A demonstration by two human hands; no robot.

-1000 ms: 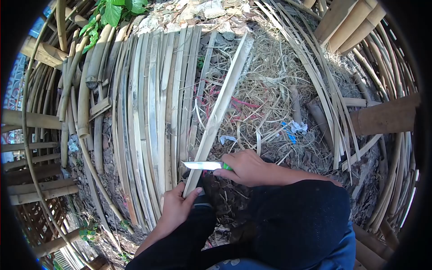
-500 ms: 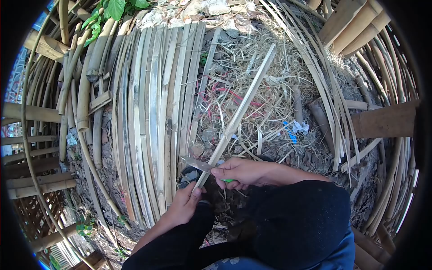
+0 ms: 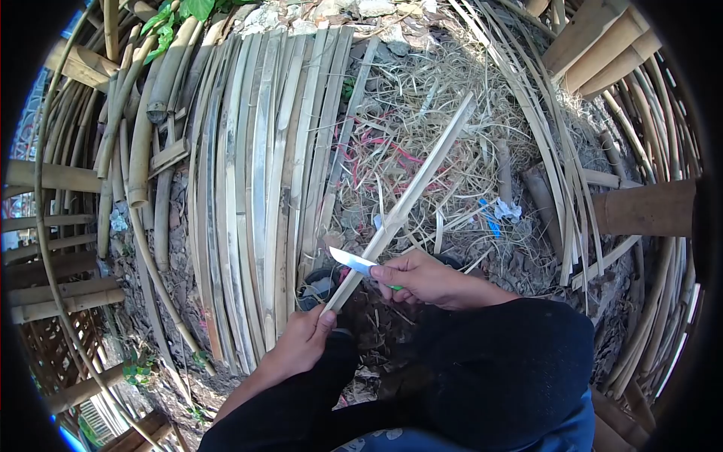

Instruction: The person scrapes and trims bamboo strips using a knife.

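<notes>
My left hand is closed round the near end of a long split bamboo strip, which slants up and away to the right. In my right hand is a knife with a green handle, mostly covered by my fingers. Its blade lies across the bamboo strip a short way above my left hand, the tip pointing left. My right thumb rests near the base of the blade.
Several long bamboo strips lie side by side on the left. Pale shavings with red strands cover the ground ahead. Thin strips lean at the right, near a thick bamboo post. A blue scrap lies among the shavings.
The knife and my right hand have moved slightly up and right along the strip, and the blade now catches the light. The strip's far end has shifted right and lower.
</notes>
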